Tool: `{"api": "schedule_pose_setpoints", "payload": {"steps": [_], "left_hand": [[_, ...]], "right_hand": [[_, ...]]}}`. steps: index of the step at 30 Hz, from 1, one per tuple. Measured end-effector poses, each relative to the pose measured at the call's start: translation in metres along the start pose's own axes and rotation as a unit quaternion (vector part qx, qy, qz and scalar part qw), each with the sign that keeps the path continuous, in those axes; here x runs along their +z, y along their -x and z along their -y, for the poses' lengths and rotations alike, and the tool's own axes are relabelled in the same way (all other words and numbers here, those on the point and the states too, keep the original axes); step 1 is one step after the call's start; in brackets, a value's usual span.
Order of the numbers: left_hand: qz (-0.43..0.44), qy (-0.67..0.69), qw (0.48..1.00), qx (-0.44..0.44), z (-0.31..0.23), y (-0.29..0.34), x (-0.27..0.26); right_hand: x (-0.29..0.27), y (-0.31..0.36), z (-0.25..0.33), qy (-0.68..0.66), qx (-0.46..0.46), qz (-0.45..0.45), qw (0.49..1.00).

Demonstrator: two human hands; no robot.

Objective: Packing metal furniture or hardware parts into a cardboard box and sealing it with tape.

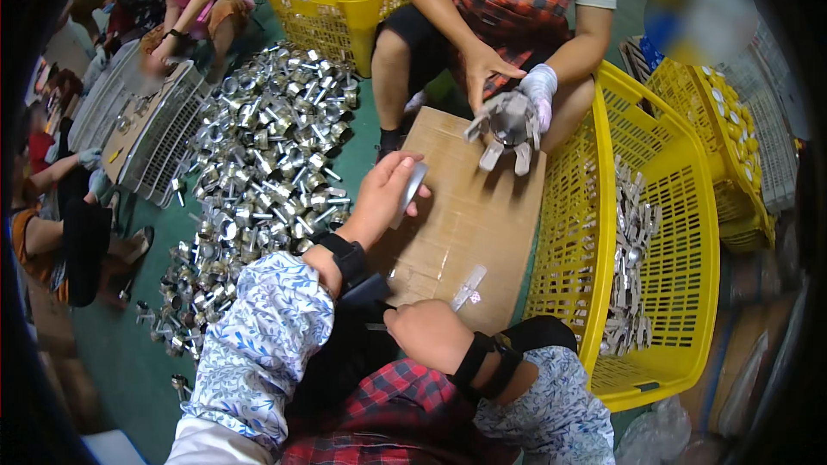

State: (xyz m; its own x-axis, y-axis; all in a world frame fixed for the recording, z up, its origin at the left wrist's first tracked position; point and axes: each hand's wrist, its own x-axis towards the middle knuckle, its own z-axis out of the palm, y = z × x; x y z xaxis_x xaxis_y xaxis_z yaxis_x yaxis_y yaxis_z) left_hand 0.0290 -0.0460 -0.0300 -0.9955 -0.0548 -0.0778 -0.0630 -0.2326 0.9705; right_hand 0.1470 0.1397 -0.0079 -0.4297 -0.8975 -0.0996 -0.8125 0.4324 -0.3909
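While the green floor spreads under everything, a broad heap of shiny metal fittings covers its left part, reaching from near the far yellow basket down toward the person's left sleeve. On the right stands a large yellow basket with a band of flat metal pieces lying inside along its near wall. Between heap and basket lies a flat sheet of brown cardboard, and across it sits a co-worker in a red checked apron, whose white-gloved hand and bare hand hold a cluster of grey metal parts over the cardboard's far edge.

Over the cardboard's left edge, the left hand is raised, its grip closed around a flat silver metal strip, thumb on one side and fingers on the other. Lower, at the cardboard's near edge, the right hand is curled into a loose fist; whether it has hold of anything cannot be told. Just beside it lies a small clear plastic packet on the cardboard.
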Motion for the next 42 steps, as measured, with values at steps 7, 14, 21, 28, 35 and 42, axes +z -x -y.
{"api": "schedule_pose_setpoints", "payload": {"steps": [7, 14, 21, 28, 35, 42], "left_hand": [[-0.009, 0.008, 1.000, -0.015, -0.002, 0.002, 0.008], [-0.008, 0.009, 0.999, -0.030, -0.001, -0.001, 0.008], [-0.045, -0.004, 0.999, -0.024, 0.001, -0.004, 0.008], [-0.061, 0.016, 0.997, -0.037, -0.003, -0.002, 0.009], [-0.047, 0.040, 0.997, -0.038, -0.006, -0.003, 0.006], [-0.039, 0.055, 0.997, -0.027, -0.013, -0.004, 0.003]], "right_hand": [[-0.004, 0.006, 0.001, -0.009, 0.009, -0.016, 1.000], [-0.002, 0.007, 0.000, 0.011, 0.004, -0.004, 1.000], [-0.003, 0.008, -0.001, 0.014, 0.003, -0.003, 1.000], [-0.002, 0.009, -0.002, 0.009, 0.002, -0.006, 1.000], [-0.006, 0.008, 0.001, 0.018, 0.002, 0.003, 1.000], [-0.010, 0.006, 0.006, 0.030, -0.011, -0.008, 0.999]]}}
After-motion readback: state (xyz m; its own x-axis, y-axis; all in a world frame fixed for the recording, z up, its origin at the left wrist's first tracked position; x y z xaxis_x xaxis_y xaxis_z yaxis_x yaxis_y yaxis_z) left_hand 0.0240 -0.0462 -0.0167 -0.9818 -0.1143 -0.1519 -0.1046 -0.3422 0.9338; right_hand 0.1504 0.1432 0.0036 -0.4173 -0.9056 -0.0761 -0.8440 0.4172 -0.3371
